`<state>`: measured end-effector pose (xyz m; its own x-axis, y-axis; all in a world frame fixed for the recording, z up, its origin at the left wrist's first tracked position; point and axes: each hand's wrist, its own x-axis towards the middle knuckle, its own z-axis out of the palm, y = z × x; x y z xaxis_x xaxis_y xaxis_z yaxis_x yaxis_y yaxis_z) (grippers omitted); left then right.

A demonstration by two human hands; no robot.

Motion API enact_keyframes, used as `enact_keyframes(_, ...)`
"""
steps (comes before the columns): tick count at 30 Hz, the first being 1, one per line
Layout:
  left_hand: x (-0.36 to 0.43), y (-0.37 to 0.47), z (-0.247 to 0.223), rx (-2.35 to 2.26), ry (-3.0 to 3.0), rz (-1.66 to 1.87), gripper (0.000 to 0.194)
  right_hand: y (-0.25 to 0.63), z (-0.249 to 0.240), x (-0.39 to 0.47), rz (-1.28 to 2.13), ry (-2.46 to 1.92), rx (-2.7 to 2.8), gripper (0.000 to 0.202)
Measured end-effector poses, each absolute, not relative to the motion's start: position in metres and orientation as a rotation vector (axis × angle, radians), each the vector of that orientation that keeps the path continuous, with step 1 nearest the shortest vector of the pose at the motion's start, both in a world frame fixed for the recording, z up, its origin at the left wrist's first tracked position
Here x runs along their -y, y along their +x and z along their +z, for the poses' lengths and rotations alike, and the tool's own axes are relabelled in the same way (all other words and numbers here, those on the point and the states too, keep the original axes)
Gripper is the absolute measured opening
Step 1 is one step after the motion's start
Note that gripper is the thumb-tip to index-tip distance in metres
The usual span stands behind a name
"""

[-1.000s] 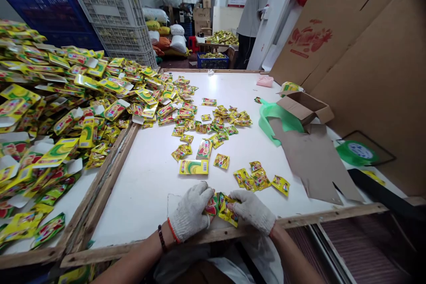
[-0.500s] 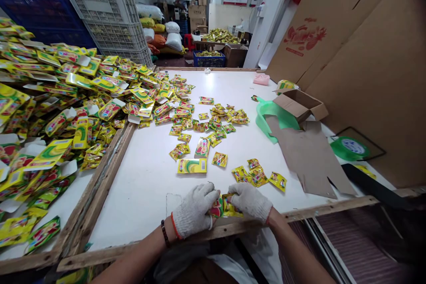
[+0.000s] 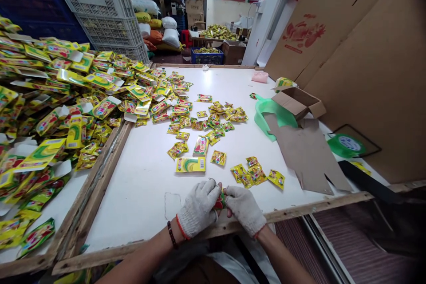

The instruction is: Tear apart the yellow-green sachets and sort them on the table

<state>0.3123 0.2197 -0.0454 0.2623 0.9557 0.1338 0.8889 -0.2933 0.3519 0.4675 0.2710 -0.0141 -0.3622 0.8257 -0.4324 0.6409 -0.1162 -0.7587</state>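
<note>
Both my hands wear white knitted gloves and meet at the table's front edge. My left hand (image 3: pixel 201 206) is closed around a small printed candy box (image 3: pixel 220 203); its green and red face shows between the fingers and the rest is hidden. At the box's right end, the fingers of my right hand (image 3: pixel 244 209) pinch together on it. Just beyond lie yellow candy sachets (image 3: pixel 255 173) in a loose cluster, with a single sachet (image 3: pixel 276 179) to their right. A yellow box (image 3: pixel 190 164) lies flat ahead of my left hand, and a second box (image 3: pixel 200 146) touches it from behind.
A large heap of yellow boxes (image 3: pixel 43 155) covers the left side, past a wooden rail (image 3: pixel 100 186). More sachets (image 3: pixel 216 120) lie mid-table. On the right are a green plastic piece (image 3: pixel 276 115), a cardboard sheet (image 3: pixel 302 155), an open carton (image 3: pixel 299 100) and a tape roll (image 3: pixel 346 145).
My right hand has moved left, closer to my left hand. The yellow sachet that showed at its fingers is out of sight, and less of the box shows.
</note>
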Motion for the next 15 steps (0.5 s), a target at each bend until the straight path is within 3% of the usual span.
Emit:
enact_keyframes(5,-0.218,0.315,-0.046,-1.671,2.302,0.494,0.051,0.474,-0.019,-0.259,2.081,-1.301,1.591,0.041)
enact_keyframes(10,-0.217,0.318,-0.040,-1.535,2.242,0.465,0.038,0.475,-0.029,-0.252,2.321,-1.036,1.517,0.048)
enact_keyframes(12,-0.217,0.315,-0.034,-1.499,2.209,0.430,0.041,0.477,-0.027,-0.255,2.249,-1.176,1.650,0.049)
enact_keyframes(15,-0.219,0.306,-0.025,-1.404,2.187,0.390,0.047,0.482,-0.021,-0.275,1.819,-1.504,2.048,0.042)
